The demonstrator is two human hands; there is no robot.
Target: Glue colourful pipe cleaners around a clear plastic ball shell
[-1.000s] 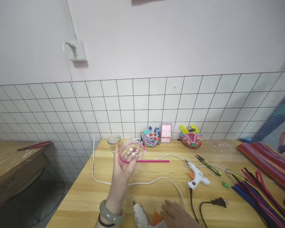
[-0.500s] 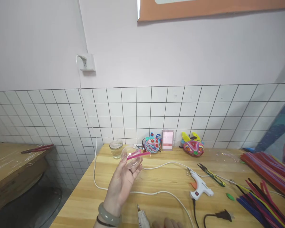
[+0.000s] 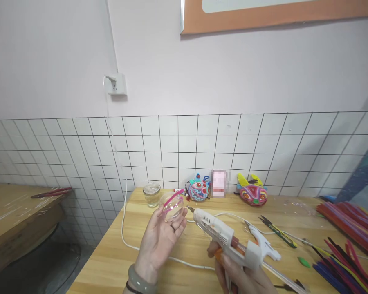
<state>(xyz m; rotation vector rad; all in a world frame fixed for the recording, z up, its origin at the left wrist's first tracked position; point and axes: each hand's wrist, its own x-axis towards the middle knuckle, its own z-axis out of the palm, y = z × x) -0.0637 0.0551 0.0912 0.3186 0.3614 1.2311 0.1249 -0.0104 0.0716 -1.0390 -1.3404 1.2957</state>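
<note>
My left hand [image 3: 161,241] is raised above the wooden table [image 3: 116,253] and cups a clear plastic half-sphere [image 3: 171,206] with a pink pipe cleaner [image 3: 173,198] along its rim. My right hand [image 3: 242,277] grips a white hot glue gun [image 3: 230,239], its nozzle pointing left and nearly touching the half-sphere. A jade bangle sits on my left wrist.
A second white glue gun [image 3: 265,245] lies just behind the held one. Snips [image 3: 277,232], a small glass jar [image 3: 151,194], two colourful masks [image 3: 253,192] and piles of pipe cleaners [image 3: 346,228] sit on the table. A white cord [image 3: 124,204] runs to a wall socket. A lower bench [image 3: 18,208] stands at left.
My right hand has lifted the glue gun off the table and brought its nozzle up to the half-sphere. The left hand tilted the half-sphere slightly; the view rose a little.
</note>
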